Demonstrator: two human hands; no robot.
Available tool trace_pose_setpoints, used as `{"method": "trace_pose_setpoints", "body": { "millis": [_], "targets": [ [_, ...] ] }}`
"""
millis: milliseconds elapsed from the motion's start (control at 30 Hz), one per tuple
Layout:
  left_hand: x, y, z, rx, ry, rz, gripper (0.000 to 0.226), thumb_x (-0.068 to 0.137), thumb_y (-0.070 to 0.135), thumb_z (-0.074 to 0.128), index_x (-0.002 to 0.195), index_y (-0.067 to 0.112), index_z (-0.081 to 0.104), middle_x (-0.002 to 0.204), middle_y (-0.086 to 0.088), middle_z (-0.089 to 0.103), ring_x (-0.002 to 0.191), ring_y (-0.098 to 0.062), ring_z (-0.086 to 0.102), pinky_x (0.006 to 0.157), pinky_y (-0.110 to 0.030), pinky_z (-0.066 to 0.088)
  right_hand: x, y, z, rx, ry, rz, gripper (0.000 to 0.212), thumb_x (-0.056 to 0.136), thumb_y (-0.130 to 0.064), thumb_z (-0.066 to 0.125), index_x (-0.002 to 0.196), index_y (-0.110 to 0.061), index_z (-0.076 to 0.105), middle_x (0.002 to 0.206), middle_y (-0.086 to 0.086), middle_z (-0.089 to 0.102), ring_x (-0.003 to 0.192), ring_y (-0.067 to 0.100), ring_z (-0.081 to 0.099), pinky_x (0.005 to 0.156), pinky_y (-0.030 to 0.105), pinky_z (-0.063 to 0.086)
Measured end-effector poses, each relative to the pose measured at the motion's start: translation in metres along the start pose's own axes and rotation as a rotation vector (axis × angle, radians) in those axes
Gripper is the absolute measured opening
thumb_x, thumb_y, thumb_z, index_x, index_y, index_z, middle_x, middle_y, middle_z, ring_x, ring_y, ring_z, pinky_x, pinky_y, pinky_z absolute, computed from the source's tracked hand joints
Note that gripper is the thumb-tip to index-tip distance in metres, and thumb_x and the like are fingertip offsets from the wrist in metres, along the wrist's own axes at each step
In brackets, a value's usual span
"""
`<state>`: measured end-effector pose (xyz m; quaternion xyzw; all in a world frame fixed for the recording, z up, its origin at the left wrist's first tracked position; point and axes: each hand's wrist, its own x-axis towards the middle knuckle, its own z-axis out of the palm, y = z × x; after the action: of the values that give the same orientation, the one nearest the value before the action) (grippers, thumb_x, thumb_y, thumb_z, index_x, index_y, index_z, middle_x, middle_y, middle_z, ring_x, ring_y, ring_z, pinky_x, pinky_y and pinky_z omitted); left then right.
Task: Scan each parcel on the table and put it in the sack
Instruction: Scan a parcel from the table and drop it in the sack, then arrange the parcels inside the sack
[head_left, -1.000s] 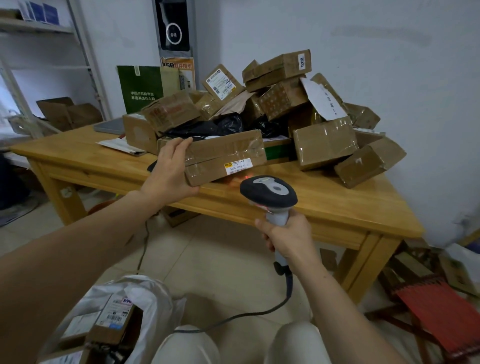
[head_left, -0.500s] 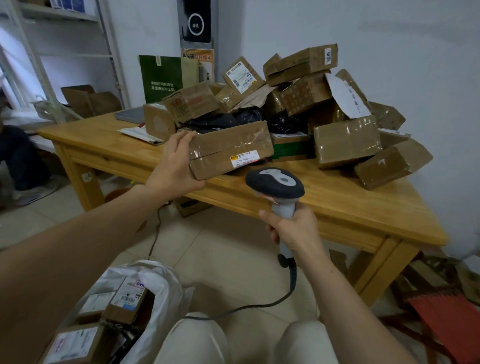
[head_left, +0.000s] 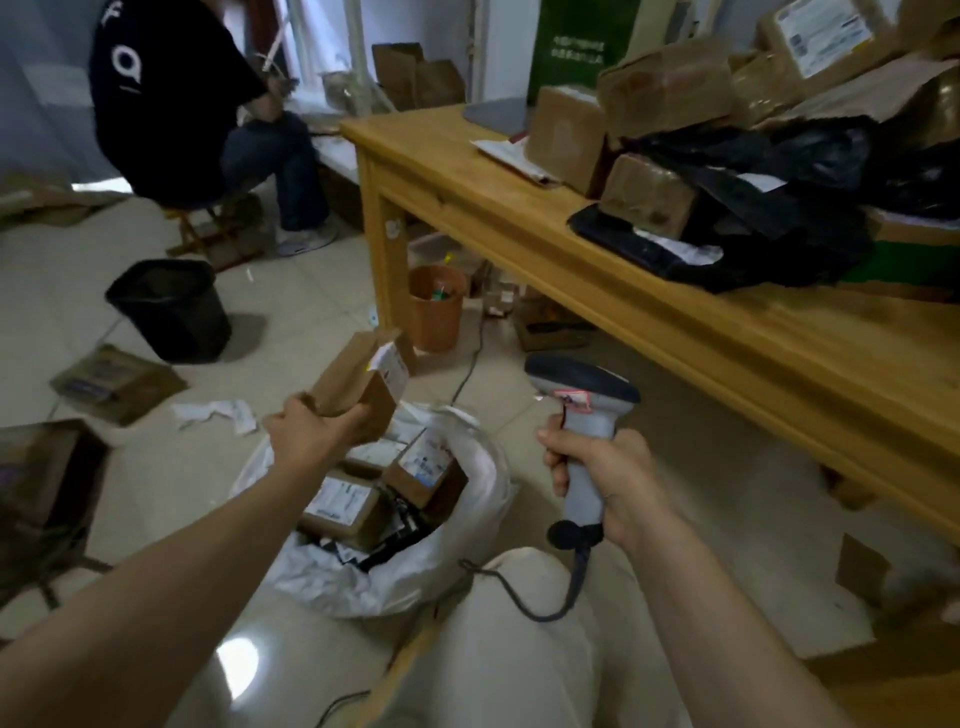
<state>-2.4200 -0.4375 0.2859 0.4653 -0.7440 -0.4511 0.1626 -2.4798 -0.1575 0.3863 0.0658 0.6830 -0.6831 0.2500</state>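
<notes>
Wooden table (head_left: 779, 353) holds parcels (head_left: 670, 85) over pale tiles (head_left: 156, 467).

Brown taped parcel (head_left: 358, 395), white label at far end, tilted just above open white sack (head_left: 467, 551) on floor, labelled boxes (head_left: 340, 506) inside; more parcels (head_left: 667, 85) heaped on desk (head_left: 753, 338).

Glossy beige tile floor (head_left: 311, 291); wooden table (head_left: 779, 353) right; black bin (head_left: 171, 312) left; orange bin (head_left: 435, 312) beside table leg.
</notes>
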Motion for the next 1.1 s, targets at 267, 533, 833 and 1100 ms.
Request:
{"method": "trace_pose_setpoints", "body": {
  "millis": [267,533,833,1100],
  "targets": [
    [0.047,-0.100,0.002,0.105,-0.067,-0.233,0.085,0.046,0.071,0.060,0.114,0.019,0.059,0.117,-0.016,0.056,0.108,-0.033,0.053,0.087,-0.036,0.051,0.102,0.042,0.066,-0.167,-0.014,0.197,0.031,0.071,0.009,0.073,0.099,0.004,0.060,0.082,0.022,0.071,0.066,0.025,0.069,0.066,0.035,0.056],
    [0.107,-0.111,0.053,0.162,-0.128,-0.108,0.069,0.050,0.067,0.064,0.112,0.035,0.063,0.111,-0.010,0.061,0.098,-0.021,0.063,0.085,-0.034,0.056,0.247,0.091,0.091,-0.483,-0.042,0.302,0.044,0.066,-0.011,0.077,0.104,-0.005,0.058,0.104,0.018,0.064,0.093,0.034,0.063,0.089,0.048,0.053],
    [0.129,-0.113,0.078,0.251,-0.183,-0.048,0.068,0.051,0.072,0.063,0.108,0.034,0.068,0.100,0.006,0.068,0.097,-0.015,0.064,0.081,-0.040,0.057,0.310,0.140,0.089,-0.721,-0.211,0.437,0.034,0.068,-0.017,0.077,0.095,-0.010,0.059,0.096,0.013,0.064,0.089,0.029,0.061,0.086,0.042,0.052],
    [0.136,-0.055,0.062,0.196,-0.191,0.026,0.048,0.054,0.059,0.074,0.084,0.022,0.070,0.074,0.009,0.068,0.067,0.001,0.064,0.051,-0.010,0.047,0.337,0.098,0.111,-0.399,-0.032,0.158,0.017,0.073,-0.009,0.075,0.077,-0.012,0.059,0.078,0.007,0.062,0.068,0.021,0.059,0.065,0.029,0.049]
  ]
}}
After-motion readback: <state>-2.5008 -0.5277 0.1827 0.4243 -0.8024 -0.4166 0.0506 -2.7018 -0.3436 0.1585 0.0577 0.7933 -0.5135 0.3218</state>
